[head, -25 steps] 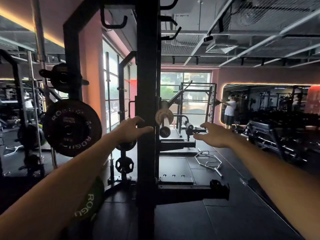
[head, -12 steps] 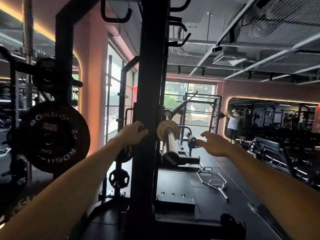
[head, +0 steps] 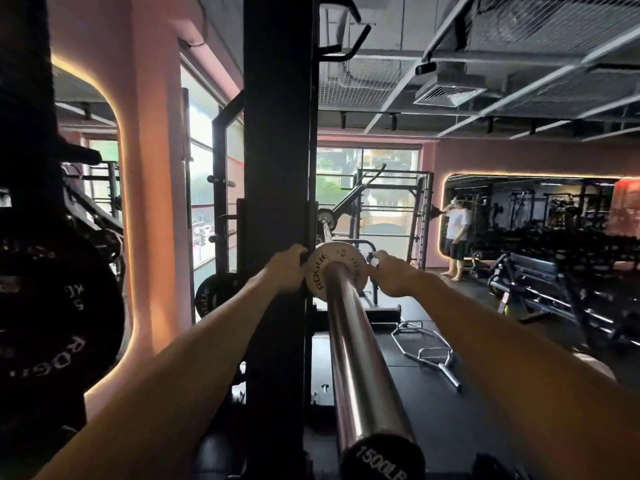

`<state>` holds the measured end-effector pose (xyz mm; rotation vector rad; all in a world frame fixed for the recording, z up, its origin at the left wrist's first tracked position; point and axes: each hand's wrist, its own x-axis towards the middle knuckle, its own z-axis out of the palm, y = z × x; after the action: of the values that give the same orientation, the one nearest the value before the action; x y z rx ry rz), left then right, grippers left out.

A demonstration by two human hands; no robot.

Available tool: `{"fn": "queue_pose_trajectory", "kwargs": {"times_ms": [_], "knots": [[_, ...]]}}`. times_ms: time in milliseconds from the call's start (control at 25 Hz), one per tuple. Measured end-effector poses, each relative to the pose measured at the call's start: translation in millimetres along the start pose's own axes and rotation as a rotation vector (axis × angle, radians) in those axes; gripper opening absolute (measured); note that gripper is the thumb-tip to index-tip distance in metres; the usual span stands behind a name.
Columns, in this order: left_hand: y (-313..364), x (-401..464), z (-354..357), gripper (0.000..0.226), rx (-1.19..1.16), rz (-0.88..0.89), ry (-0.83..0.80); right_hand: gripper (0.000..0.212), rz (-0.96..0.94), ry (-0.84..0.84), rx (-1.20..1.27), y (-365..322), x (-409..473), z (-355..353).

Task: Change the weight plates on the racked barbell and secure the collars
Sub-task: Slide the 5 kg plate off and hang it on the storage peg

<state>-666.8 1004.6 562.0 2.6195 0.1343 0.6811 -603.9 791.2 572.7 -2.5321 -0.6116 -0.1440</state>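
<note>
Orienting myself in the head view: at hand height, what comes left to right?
Black Rogue plate → rack upright → left hand → small white plate → right hand → person by the mirror.

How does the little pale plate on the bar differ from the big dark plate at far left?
The pale plate is small, light-coloured and sits on the barbell sleeve, with the left hand and right hand gripping its edges. The dark plate is far larger, black and untouched. Both show Rogue lettering.
</note>
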Motion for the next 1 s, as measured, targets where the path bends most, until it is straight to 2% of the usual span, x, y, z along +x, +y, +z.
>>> {"fn": "queue_pose_trajectory", "kwargs": {"times_ms": [200,360,480,560,800,1000], "knots": [[-4.5,27.6,22.5,0.033,0.004,0.01,0.02,0.058,0.016,-0.029,-0.06,10.6,33.4,17.0],[-5.6,32.6,26.6,0.026,0.041,-0.01,0.044,0.031,-0.012,0.042,0.03,12.5,41.6,27.7],[-5.7,29.6,22.9,0.025,0.071,-0.011,0.012,0.021,-0.036,0.117,0.053,12.1,35.8,28.0],[-3.9,20.7,19.1,0.025,0.073,-0.007,-0.002,0.015,-0.051,0.109,0.059,13.5,28.1,25.9],[19.0,-28.2,0.1,0.018,0.091,-0.004,-0.006,0.018,-0.085,0.08,0.162,7.5,-24.9,13.1],[49.1,-102.0,-26.3,0.019,0.063,-0.044,0.012,0.017,-0.103,0.071,0.178,-2.3,-103.4,1.7]]}}
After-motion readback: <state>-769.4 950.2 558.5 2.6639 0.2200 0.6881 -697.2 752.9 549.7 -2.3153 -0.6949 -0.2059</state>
